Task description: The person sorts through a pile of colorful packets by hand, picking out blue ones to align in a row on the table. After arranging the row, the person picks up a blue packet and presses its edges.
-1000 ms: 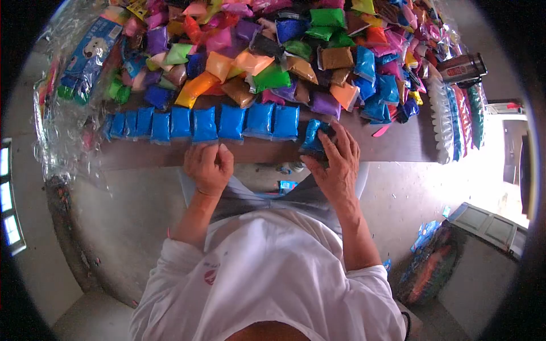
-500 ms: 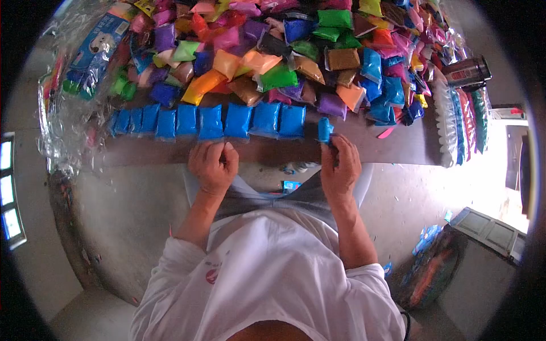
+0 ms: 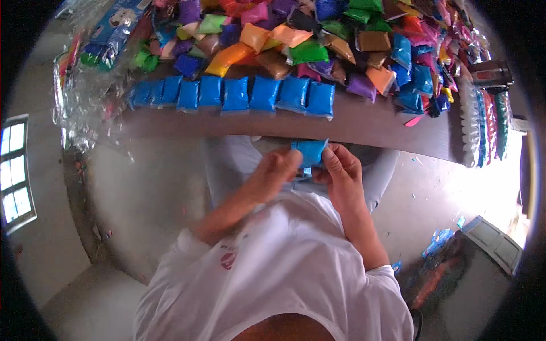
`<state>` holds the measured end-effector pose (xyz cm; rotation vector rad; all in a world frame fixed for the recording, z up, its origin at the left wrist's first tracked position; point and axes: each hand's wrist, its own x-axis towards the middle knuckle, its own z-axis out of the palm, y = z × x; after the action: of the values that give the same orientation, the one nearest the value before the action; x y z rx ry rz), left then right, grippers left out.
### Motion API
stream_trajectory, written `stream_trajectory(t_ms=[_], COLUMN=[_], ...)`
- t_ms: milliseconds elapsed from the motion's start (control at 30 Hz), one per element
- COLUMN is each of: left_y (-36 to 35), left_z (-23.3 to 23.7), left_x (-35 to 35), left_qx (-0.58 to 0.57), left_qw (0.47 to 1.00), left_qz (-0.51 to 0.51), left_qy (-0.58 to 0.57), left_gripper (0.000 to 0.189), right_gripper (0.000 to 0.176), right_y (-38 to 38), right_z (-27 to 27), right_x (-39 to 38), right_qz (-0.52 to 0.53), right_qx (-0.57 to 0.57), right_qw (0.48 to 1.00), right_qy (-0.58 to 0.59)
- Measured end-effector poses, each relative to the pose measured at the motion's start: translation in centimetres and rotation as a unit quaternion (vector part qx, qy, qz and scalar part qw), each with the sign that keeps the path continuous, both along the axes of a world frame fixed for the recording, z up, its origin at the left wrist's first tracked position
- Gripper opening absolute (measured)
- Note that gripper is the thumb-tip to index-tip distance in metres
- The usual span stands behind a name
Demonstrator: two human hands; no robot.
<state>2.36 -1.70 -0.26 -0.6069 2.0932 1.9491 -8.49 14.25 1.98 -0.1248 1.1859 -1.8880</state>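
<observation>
A small blue packet (image 3: 311,152) is held up in front of the table edge, above my lap. My right hand (image 3: 343,170) pinches its right end between thumb and fingers. My left hand (image 3: 277,171) is closed at the packet's left end; motion blurs its fingers, and they overlap the packet's edge. On the table, a row of similar blue packets (image 3: 264,94) lies side by side, some overlapping at the left end.
A large heap of packets in many colours (image 3: 307,52) covers the back of the brown table (image 3: 227,124). Clear plastic wrapping (image 3: 94,108) hangs at the left. Long filled strips (image 3: 486,125) and a dark jar-like container (image 3: 490,74) are at the right.
The blue packet has come from the table edge toward my body, turned with its broad side up. My left hand has moved right to meet it. The view has shifted.
</observation>
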Motion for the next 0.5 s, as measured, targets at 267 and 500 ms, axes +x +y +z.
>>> stream_trajectory(t_ms=[267,500], left_y=[2.4,2.8], left_z=[1.1,1.3], left_x=[-0.3,-0.3], left_qx=[0.012,0.086], left_qw=[0.993,0.981], left_qz=[0.075,0.13], left_qy=[0.093,0.113], left_gripper=[0.04,0.035], right_gripper=[0.028,0.022], right_y=[-0.9,-0.1], right_z=[1.2,-0.3], right_x=[1.3,0.7], right_qz=[-0.008,-0.017], right_qx=[0.071,0.101], right_qw=[0.993,0.99], right_qy=[0.093,0.099])
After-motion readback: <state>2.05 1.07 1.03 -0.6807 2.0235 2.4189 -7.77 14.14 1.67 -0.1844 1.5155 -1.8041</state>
